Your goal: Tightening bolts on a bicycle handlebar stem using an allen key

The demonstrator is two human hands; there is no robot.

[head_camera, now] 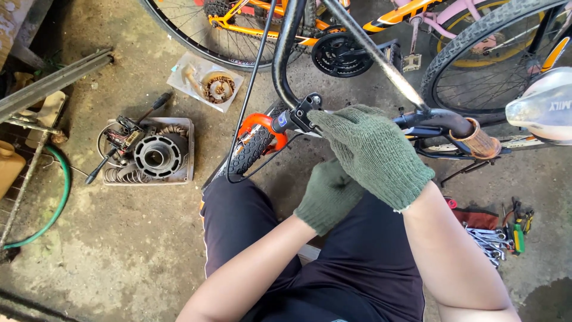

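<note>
Both my hands wear dark green knit gloves. My right hand [370,152] lies over the black handlebar [429,116] of a bicycle, its fingers reaching the black brake lever clamp [304,113]; whether it grips anything is hidden. My left hand [326,197] sits lower, under the right hand, its fingers hidden, so what it holds cannot be seen. The bar's bare end shows a rusty brown tube end [479,140]. A black cable [253,77] hangs from the bar. Below the bar is the front tyre [253,149] with an orange fork.
A grey tray [149,152] with a round metal part, springs and a screwdriver lies on the concrete at left. A plastic bag with a part [205,80] lies behind it. Wrenches and tools [494,238] lie at right. Other bicycles [357,30] stand behind. A green hose [53,197] curves far left.
</note>
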